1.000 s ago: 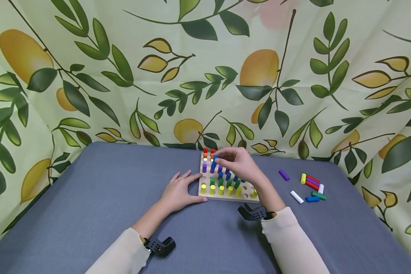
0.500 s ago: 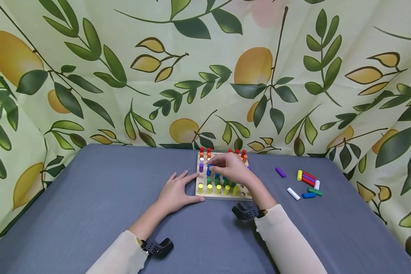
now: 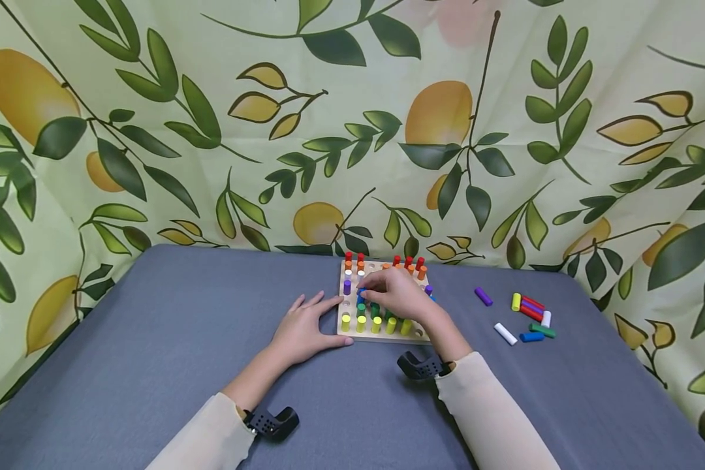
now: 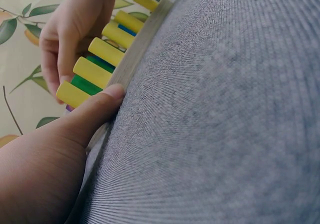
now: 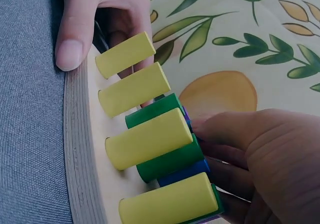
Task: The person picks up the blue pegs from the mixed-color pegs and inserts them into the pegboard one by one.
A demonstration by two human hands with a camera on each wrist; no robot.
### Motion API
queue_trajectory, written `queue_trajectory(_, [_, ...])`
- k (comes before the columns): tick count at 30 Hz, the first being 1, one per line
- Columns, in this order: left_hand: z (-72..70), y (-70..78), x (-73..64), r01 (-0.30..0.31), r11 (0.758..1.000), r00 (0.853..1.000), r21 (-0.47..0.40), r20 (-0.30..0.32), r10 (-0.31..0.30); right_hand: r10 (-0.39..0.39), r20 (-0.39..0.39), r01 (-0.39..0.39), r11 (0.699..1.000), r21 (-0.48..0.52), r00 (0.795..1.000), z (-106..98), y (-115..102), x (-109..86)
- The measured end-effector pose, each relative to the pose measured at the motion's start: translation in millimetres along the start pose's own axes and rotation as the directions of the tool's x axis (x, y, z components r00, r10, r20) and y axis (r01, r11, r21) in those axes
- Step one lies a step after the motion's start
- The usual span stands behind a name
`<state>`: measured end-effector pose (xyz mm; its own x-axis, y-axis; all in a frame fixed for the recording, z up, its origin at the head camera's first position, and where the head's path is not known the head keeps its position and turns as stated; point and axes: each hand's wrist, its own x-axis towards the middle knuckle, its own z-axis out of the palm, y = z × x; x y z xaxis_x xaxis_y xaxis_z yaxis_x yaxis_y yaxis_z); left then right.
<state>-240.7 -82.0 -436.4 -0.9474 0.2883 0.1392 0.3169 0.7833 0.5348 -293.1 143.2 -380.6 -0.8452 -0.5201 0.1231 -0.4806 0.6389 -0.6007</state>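
A wooden pegboard [image 3: 382, 337] stands near the table's far side, with rows of coloured pegs upright in its holes. My right hand [image 3: 396, 292] reaches over it and pinches a blue peg [image 3: 361, 297] between thumb and fingertips at the left part of the board. How deep that peg sits is hidden. At the board's near left corner my left hand [image 3: 305, 329] lies with spread fingers, its thumb touching the front edge and a forefinger at the left side. Yellow pegs [image 5: 145, 139] line the front row, with green pegs [image 5: 170, 159] behind them.
Right of the board, loose pegs lie on the grey cloth: a purple peg [image 3: 484, 296], a white peg [image 3: 505, 333], a blue one [image 3: 532, 337], a green one [image 3: 542, 331] and several others. A leaf-patterned curtain [image 3: 329, 130] hangs behind the table.
My right hand has lowered the blue peg from above the board to the row in front of the purple pegs. The left hand has stayed at the corner. The head view shifted slightly.
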Motion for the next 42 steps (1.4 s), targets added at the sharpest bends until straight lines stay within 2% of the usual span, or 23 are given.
queue_trajectory(9, [-1.0, 2.5, 1.1, -0.002, 1.000, 1.000, 0.002, 0.002, 0.002, 0.007, 0.011, -0.006, 0.997, -0.080, 1.000, 2, -1, 0.1])
queue_trajectory(30, [-0.4, 5.2, 0.6, -0.001, 1.000, 1.000, 0.005, 0.011, 0.001, 0.059, 0.068, -0.053, 0.995, -0.087, 0.996, -6, -10, -8.1])
queue_trajectory(36, [0.4, 4.0, 0.4, 0.002, 1.000, 1.000, 0.004, 0.012, -0.003, 0.029, 0.040, -0.025, 0.995, -0.101, 0.999, -14, -13, -12.6])
queue_trajectory(42, [0.7, 2.3, -0.6, 0.025, 1.000, 1.000, 0.005, 0.015, -0.025, 0.002, -0.042, -0.003, 0.999, -0.033, 0.999, -37, -19, -21.6])
